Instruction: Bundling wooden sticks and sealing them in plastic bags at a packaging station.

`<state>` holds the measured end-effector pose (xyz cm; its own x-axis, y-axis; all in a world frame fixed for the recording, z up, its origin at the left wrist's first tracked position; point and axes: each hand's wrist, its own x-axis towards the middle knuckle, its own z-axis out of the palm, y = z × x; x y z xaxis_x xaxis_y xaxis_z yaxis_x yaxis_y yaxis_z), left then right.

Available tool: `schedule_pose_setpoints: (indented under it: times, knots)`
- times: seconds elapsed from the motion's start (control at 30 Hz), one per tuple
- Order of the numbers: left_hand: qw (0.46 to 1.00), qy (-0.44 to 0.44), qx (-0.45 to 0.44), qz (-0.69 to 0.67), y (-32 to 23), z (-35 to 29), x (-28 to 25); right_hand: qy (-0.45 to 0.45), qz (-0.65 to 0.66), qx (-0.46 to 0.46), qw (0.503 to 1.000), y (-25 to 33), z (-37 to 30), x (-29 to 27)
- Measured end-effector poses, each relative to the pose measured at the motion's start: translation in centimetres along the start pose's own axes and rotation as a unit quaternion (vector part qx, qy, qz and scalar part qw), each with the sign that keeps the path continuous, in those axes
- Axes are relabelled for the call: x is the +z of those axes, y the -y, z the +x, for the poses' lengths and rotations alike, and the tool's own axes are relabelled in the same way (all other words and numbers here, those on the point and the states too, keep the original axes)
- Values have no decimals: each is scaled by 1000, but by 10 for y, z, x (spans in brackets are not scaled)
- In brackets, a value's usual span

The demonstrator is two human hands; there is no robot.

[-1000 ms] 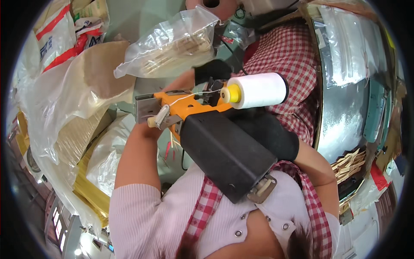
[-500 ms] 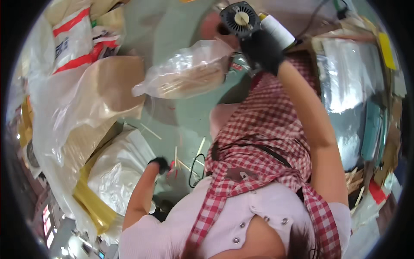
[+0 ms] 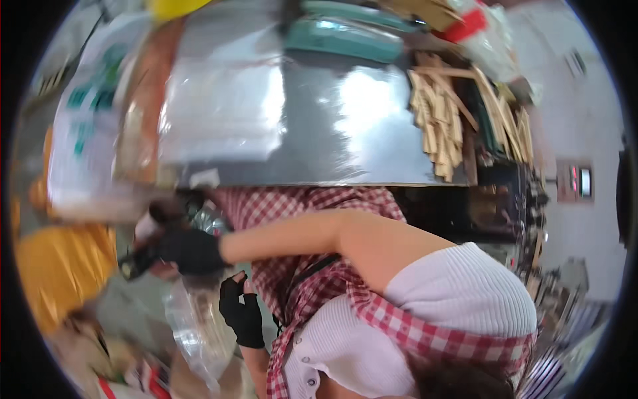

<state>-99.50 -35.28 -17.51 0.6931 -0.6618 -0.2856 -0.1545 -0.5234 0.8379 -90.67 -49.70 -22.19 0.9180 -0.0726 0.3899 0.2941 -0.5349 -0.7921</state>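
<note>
My right arm reaches across to the left, and my right hand [image 3: 189, 253] wears a black fingerless glove. It is closed round a dark handheld power tool [image 3: 136, 263], smeared by motion. Just below that hand hangs a clear plastic bag [image 3: 199, 326] with pale contents; whether the tool touches it, I cannot tell. My left hand [image 3: 242, 309], gloved the same way, is raised beside the bag with its thumb apart from its bent fingers and nothing visible in it. A red-and-white checked apron [image 3: 299, 199] covers my lap.
Ahead stands a table with a shiny metal top [image 3: 319, 149], bearing a stack of clear plastic sheets or bags [image 3: 219, 113]. Wooden sticks [image 3: 435, 126] are heaped on its right, near a teal case [image 3: 345, 40]. A white sack [image 3: 93, 146] and a yellow sack [image 3: 66, 272] stand left.
My view has swung right, bringing the table to the front. My left hand has come up from low beside me to near the bag. The tool remains in my right hand.
</note>
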Motion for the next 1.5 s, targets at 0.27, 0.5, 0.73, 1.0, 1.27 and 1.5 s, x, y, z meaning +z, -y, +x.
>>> schedule_pose_setpoints:
  times: [0.27, 0.5, 0.73, 1.0, 1.27, 1.5]
  knots:
    - [909, 72, 399, 94, -190, 113, 115, -320, -566, 371, 663, 30, -320, -480]
    - [726, 64, 661, 176, -353, 251, 393, -208, -486, 606, 594, 5, -428, -582]
    - [835, 352, 395, 148, -398, 275, 520, -408, -402, 559, 600, -6, -472, -580]
    - [802, 375, 3, -465, -280, 159, 457, -503, -53, 485, 714, 21, -366, -449]
    - [827, 236, 39, -509, -202, 104, 276, -416, -119, 335, 837, 40, -282, -304]
    - [787, 204, 1, -582, -182, 165, 215, -352, -347, 277, 824, 31, -253, -330]
